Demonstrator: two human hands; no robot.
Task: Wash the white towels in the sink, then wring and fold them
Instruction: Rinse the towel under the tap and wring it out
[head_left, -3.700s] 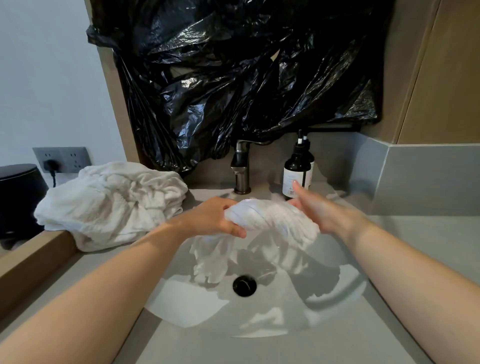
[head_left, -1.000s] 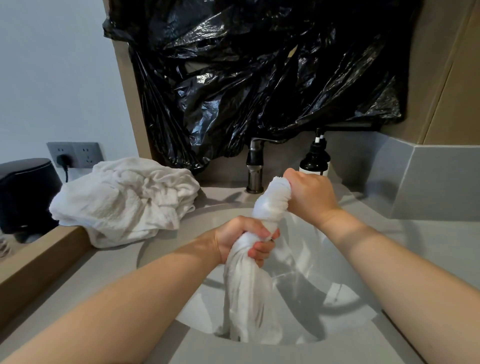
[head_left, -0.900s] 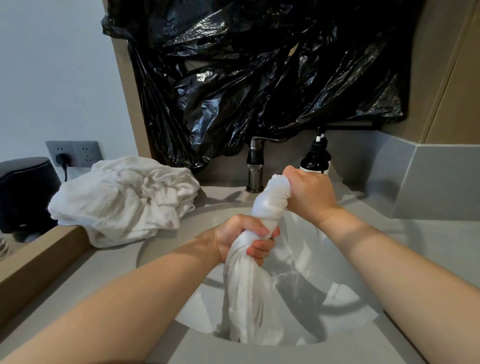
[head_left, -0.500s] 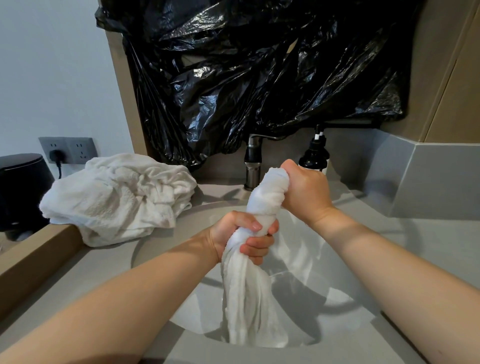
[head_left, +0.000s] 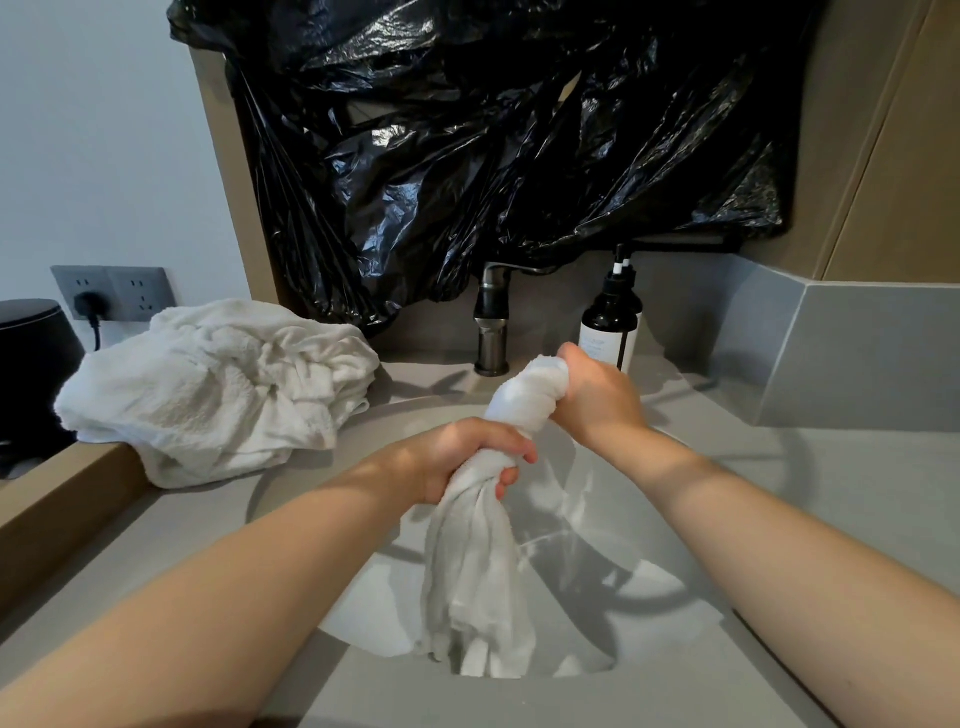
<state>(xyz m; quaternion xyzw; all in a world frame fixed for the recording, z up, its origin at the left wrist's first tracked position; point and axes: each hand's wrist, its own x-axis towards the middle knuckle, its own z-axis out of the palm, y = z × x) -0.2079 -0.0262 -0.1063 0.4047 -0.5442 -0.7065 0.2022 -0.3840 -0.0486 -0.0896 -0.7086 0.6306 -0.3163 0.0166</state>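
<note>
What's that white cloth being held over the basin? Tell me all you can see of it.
It is a white towel of soft, crinkled, cotton-like cloth, twisted into a thick rope. The right hand grips its upper end and the left hand grips it lower down, both fists curled round it. Between the grips it slants down to the left. Below the left hand the loose end hangs in folds into the sink, reaching its near edge.

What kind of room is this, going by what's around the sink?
Most likely a bathroom: a round sink set in a grey counter, a faucet behind it, and a dark pump bottle beside the faucet.
</note>
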